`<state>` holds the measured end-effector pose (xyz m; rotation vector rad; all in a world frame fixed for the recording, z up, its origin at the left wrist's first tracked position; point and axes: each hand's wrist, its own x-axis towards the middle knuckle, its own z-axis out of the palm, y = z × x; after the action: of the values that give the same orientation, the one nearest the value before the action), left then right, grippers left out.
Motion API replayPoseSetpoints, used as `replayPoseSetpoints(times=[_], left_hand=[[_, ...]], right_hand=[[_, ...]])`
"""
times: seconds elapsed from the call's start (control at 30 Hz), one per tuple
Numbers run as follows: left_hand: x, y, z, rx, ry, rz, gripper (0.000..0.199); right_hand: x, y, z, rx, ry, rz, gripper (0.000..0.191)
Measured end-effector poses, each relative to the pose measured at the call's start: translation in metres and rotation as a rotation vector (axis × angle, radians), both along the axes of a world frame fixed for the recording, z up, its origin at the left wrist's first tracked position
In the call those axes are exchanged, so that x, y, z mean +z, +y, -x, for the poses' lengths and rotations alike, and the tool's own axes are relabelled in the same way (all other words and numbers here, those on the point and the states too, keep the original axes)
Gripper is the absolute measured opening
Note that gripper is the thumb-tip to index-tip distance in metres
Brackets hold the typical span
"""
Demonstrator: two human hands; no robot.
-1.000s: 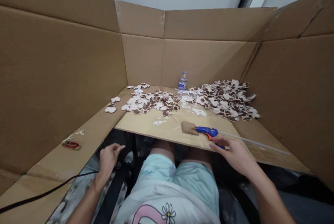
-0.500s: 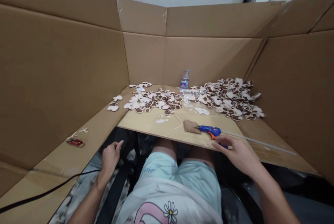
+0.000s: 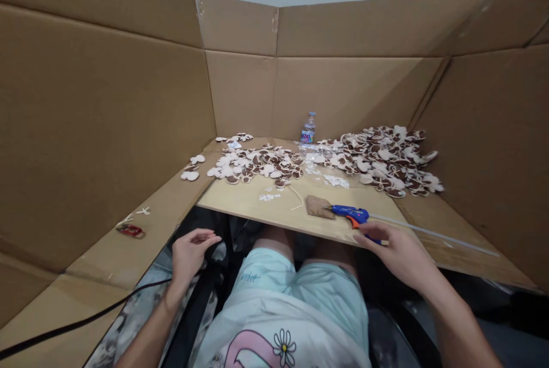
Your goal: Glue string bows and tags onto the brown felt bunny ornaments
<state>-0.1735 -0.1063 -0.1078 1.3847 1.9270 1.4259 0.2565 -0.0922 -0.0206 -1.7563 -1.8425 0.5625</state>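
Note:
My right hand (image 3: 397, 253) lies over the handle of a blue glue gun (image 3: 349, 215) with an orange trigger, at the near edge of a light wooden board (image 3: 253, 199). A long clear glue stick (image 3: 433, 235) extends from the gun's rear. Beside its nozzle sits a brown burlap pad (image 3: 319, 206). My left hand (image 3: 191, 253) hangs open and empty below the board's near edge. Farther off lie two heaps of brown-and-white mouse-head-shaped cutouts (image 3: 253, 165) (image 3: 380, 159).
Tall cardboard walls (image 3: 107, 116) surround the board on three sides. A plastic water bottle (image 3: 307, 129) stands at the back. A small red object (image 3: 130, 231) lies on the left cardboard ledge, and a black cable (image 3: 86, 322) runs below it. My pale shorts (image 3: 300, 293) sit under the board.
My left hand has turned, with its fingers spreading toward the right. The whole scene has drifted slightly right and up as my head moves. My right hand stays at the glue gun.

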Motion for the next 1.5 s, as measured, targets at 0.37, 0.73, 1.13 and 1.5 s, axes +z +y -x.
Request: replayPoseSetpoints(times=[0.37,0.73,1.13,1.5], left_hand=[[0.023,-0.005,-0.013,-0.014,-0.019,-0.023,0.030],[0.006,-0.001,0.004,0.018,0.127,0.065,0.028],[-0.015,0.008,0.016,0.012,0.134,0.041,0.034],[-0.022,0.008,0.027,0.100,0.332,0.029,0.018]], right_hand=[[0.000,0.000,-0.001,0.009,0.025,-0.011,0.040],[-0.002,0.001,0.000,0.005,0.005,-0.011,0.039],[-0.006,0.003,-0.001,0.025,-0.001,0.002,0.041],[-0.007,0.003,-0.001,0.029,0.029,-0.014,0.038]])
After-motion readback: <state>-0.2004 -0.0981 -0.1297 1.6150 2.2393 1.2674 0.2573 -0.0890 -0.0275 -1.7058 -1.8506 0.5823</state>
